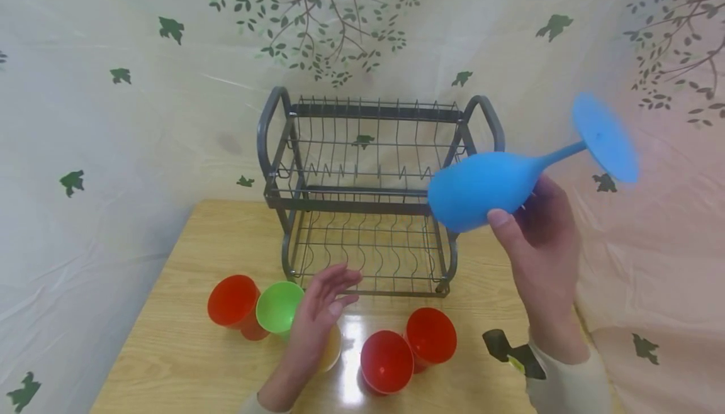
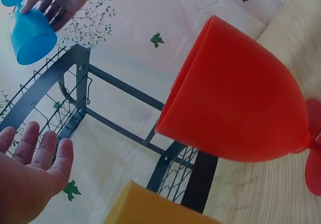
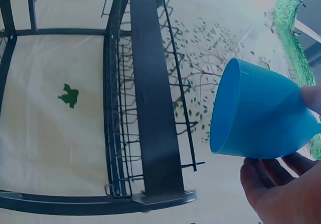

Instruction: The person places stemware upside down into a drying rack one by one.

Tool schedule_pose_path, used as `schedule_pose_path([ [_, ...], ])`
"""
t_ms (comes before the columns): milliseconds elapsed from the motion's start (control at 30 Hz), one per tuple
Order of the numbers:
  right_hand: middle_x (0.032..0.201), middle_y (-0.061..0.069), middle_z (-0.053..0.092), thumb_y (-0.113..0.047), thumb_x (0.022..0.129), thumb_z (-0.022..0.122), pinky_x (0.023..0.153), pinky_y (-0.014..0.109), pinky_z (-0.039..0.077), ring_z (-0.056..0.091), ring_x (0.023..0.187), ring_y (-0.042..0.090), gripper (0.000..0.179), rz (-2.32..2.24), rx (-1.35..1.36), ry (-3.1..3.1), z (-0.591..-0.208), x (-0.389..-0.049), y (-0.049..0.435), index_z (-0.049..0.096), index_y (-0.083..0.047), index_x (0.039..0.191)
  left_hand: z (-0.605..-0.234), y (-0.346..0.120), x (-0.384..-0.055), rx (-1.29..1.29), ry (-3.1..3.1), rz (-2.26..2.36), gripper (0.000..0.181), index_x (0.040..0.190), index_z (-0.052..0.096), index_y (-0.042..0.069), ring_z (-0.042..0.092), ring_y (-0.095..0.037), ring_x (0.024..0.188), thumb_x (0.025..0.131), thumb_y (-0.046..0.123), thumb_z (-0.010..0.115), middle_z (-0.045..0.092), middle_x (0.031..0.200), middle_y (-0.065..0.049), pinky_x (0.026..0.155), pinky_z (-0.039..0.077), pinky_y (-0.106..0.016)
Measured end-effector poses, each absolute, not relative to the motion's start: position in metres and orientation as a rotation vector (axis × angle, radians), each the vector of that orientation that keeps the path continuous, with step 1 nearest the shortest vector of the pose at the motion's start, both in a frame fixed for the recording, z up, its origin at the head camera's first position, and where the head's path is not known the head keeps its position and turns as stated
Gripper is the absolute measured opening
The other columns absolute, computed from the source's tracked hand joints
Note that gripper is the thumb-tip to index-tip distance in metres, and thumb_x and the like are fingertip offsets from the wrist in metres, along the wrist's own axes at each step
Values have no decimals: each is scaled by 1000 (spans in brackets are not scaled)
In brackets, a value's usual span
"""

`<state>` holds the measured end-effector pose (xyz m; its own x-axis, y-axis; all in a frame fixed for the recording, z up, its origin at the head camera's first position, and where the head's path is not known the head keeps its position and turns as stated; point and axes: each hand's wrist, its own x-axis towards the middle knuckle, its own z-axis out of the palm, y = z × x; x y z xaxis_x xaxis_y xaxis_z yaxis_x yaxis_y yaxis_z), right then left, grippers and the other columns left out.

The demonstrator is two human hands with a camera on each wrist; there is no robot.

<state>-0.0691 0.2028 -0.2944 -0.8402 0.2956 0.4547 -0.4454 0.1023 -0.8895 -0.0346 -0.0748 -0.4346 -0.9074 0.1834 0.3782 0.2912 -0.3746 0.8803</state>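
Note:
A blue plastic goblet (image 1: 481, 190) is gripped by the bowl in my right hand (image 1: 546, 250), raised in front of the right end of the dish rack. It lies tilted, mouth down to the left, stem and round foot up to the right. In the right wrist view the fingers curl under the goblet's bowl (image 3: 266, 111) with the thumb on top. My left hand (image 1: 320, 319) holds nothing and hovers over the table, fingers loosely extended. Beneath it, partly hidden, is a yellow goblet (image 1: 333, 351); just left stands a green goblet (image 1: 279, 307).
The two-tier dark wire dish rack (image 1: 362, 203) stands at the back of the wooden table (image 1: 170, 338). A red goblet (image 1: 232, 301) is at the left. Two more, a front red goblet (image 1: 387, 362) and its neighbouring red goblet (image 1: 432, 335), stand right of centre. A leaf-patterned cloth (image 1: 113, 137) hangs behind.

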Motion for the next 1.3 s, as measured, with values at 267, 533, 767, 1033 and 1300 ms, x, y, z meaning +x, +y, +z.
schedule_pose_path([
  [267, 147, 10, 57, -7, 89, 78, 113, 37, 45, 53, 138, 32, 61, 1742, 173, -1811, -270, -95, 203, 57, -11, 146, -436, -82, -32, -668, -1766, -2388, 48, 144, 43, -10, 58, -22, 130, 96, -7, 45, 60, 139, -18, 107, 51, -36],
  [533, 146, 8, 58, -11, 87, 81, 114, 39, 45, 54, 136, 31, 62, 1705, 210, -1848, -261, -121, 201, 58, -14, 145, -439, -86, -25, -653, -1922, -2251, 48, 142, 49, -5, 56, -22, 131, 95, -9, 54, 56, 140, -25, 109, 49, -33],
  [767, 151, 3, 54, -20, 91, 79, 115, 38, 43, 52, 139, 26, 65, 1530, 210, -2034, -261, -150, 202, 52, -16, 150, -440, -93, -24, -725, -1967, -2073, 50, 143, 51, -2, 56, -22, 130, 93, -5, 55, 55, 139, -27, 109, 48, -34],
  [1033, 155, 7, 48, -28, 95, 76, 116, 40, 42, 50, 142, 30, 71, 1430, 176, -2228, -263, -175, 204, 43, -11, 155, -444, -100, -21, -753, -2053, -1912, 55, 143, 53, 2, 56, -23, 130, 89, -5, 58, 60, 140, -14, 107, 50, -37],
  [1300, 163, 12, 36, -29, 99, 70, 115, 49, 42, 45, 144, 35, 76, 1305, 216, -2452, -263, -184, 199, 32, -5, 160, -448, -102, -20, -728, -2120, -1790, 55, 142, 55, 4, 55, -22, 129, 87, -1, 60, 60, 140, -9, 105, 51, -38],
])
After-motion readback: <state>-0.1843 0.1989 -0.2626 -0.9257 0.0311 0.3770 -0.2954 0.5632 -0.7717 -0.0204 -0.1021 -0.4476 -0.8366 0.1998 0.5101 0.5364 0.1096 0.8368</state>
